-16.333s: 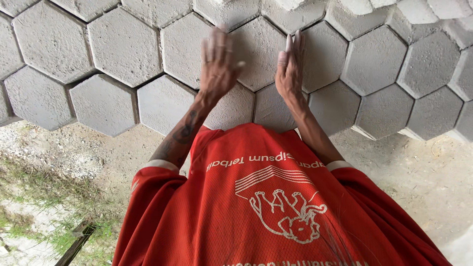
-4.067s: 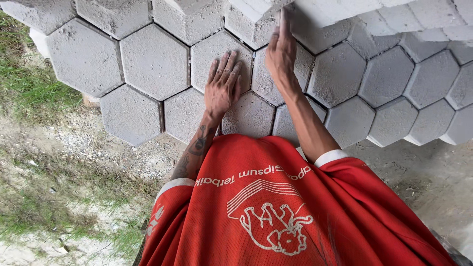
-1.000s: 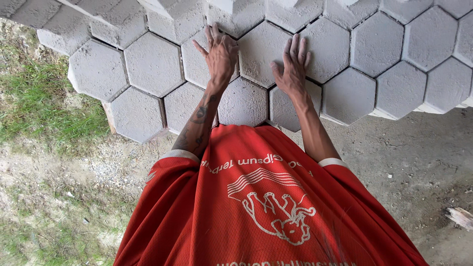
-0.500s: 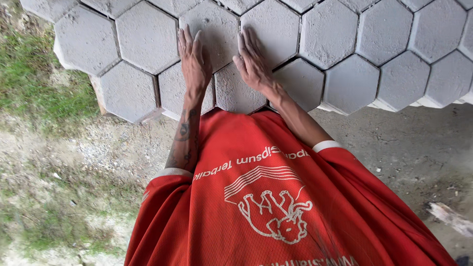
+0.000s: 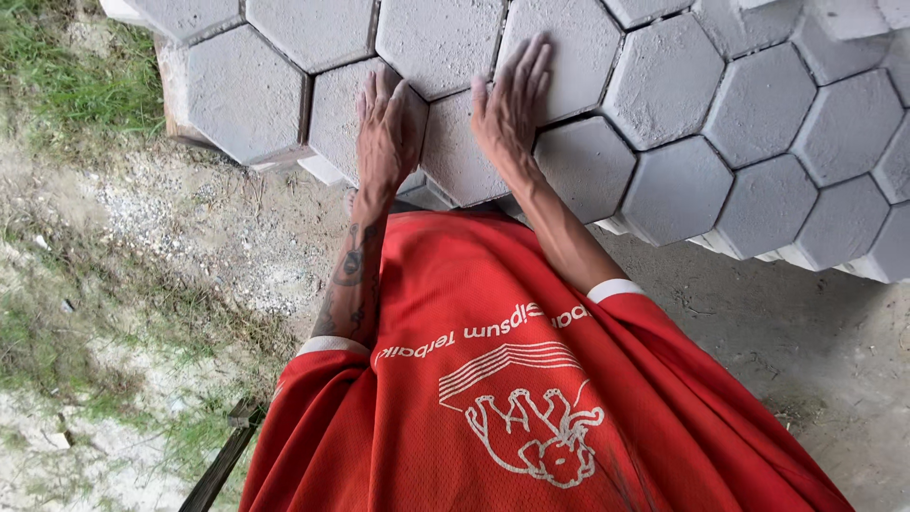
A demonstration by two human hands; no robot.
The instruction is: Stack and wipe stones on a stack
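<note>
Lying flat with fingers spread and gripping nothing, the left hand and right hand press on grey hexagonal paving blocks at the stack's near edge.

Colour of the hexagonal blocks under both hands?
Plain grey hexagonal blocks, rough and unpainted, under the left hand and right hand; head view.

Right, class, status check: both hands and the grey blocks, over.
Left hand flat, open on a hexagonal concrete paver. Right hand flat, open across the neighbouring pavers. Nothing gripped. Nothing blocking the hands.
</note>
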